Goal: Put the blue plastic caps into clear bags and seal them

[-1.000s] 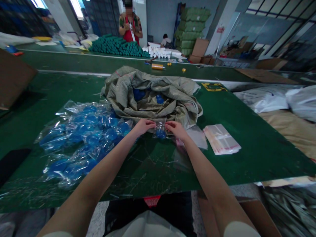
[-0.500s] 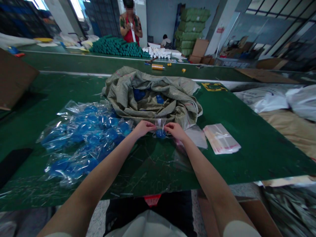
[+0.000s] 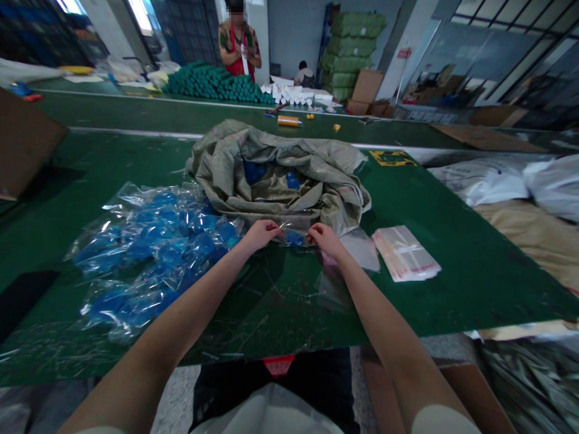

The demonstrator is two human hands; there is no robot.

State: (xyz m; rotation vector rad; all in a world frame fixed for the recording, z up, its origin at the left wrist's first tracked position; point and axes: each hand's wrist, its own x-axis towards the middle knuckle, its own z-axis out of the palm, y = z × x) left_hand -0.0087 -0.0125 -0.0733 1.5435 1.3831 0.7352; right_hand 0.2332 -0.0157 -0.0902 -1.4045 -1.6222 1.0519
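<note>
My left hand (image 3: 260, 234) and my right hand (image 3: 322, 238) pinch the two top corners of a small clear plastic bag (image 3: 294, 232) with a blue round piece (image 3: 295, 239) inside it. The bag rests on the green table (image 3: 452, 265) just in front of a crumpled grey woven sack (image 3: 275, 175), which holds more blue pieces. To my left lies a heap of filled clear bags with blue pieces (image 3: 154, 253). Right of my right hand sits a stack of flat empty clear bags (image 3: 406, 253).
A brown cardboard sheet (image 3: 22, 144) lies at the far left. White sacks (image 3: 506, 181) rest at the right. On a second green table behind, green rolls (image 3: 212, 84) and white boxes (image 3: 294, 93) are piled; a person in red (image 3: 239, 45) stands there. A cardboard box (image 3: 452, 380) sits by my right knee.
My hands have drawn slightly apart, stretching the top of the small bag, which now lies lower and flatter against the sack's edge.
</note>
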